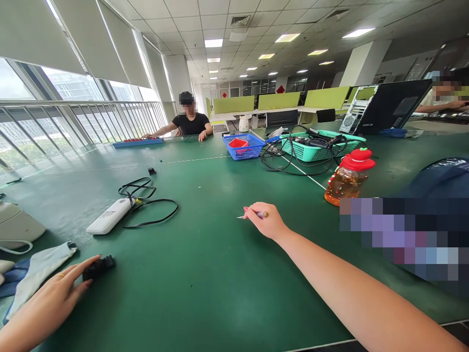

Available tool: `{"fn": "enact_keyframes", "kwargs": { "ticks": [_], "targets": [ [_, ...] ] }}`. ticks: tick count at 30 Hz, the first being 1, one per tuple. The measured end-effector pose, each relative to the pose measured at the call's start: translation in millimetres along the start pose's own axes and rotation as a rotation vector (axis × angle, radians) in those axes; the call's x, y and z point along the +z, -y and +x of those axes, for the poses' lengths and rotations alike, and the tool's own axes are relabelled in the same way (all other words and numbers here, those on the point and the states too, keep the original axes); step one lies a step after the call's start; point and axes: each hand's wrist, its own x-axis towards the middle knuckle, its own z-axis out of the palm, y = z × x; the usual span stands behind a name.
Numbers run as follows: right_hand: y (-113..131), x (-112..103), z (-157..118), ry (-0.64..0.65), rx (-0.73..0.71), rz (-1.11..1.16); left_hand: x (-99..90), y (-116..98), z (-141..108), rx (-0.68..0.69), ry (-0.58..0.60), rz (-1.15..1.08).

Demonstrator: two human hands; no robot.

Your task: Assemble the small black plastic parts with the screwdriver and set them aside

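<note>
In the head view, my right hand (264,220) is closed around a slim pen (263,214). Its thin tip points left, just over the green table, and its brown end shows behind my fingers. At the lower left, my left hand (60,288) has its thumb and fingers about a small black blocky object (98,269) on the table; its exact kind is unclear. A pale blue-grey cloth (40,271) lies beside and partly behind that hand. Farther off, a white power bank-like device (110,216) rests with a black cord (161,222) looped next to it.
The green table (205,293) extends far ahead. A red-lidded bottle (348,181) stands at right, near a teal basket of cables (311,151) and a blue basket (244,146). One person (192,120) sits across the table; another is at far right. A white appliance (18,227) stands left.
</note>
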Motion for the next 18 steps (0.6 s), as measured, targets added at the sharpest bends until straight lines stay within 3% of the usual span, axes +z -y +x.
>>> {"fn": "enact_keyframes", "kwargs": {
  "ticks": [4, 7, 10, 14, 16, 18],
  "targets": [
    [0.5, 0.4, 0.0, -0.003, 0.001, -0.001, -9.5, -10.9, 4.6, -0.05, 0.06, -0.061],
    [1.4, 0.7, -0.4, -0.001, -0.009, 0.0, -31.1, -46.0, 13.3, -0.087, 0.101, -0.075],
    [2.5, 0.8, -1.1, 0.0, -0.032, -0.002, -63.2, -111.3, 19.2, 0.02, 0.231, -0.265],
    [4.1, -0.6, -1.7, 0.0, -0.047, -0.013, -98.7, -215.5, 26.1, 0.421, 0.428, -0.474],
    [4.3, -1.8, -1.6, 0.004, -0.057, -0.019, -102.5, -260.2, 37.9, 0.583, 0.461, -0.471],
    [3.8, -3.1, -1.0, 0.005, -0.096, -0.039, -94.9, -295.6, 58.0, 0.671, 0.398, -0.436]
  ]
}}
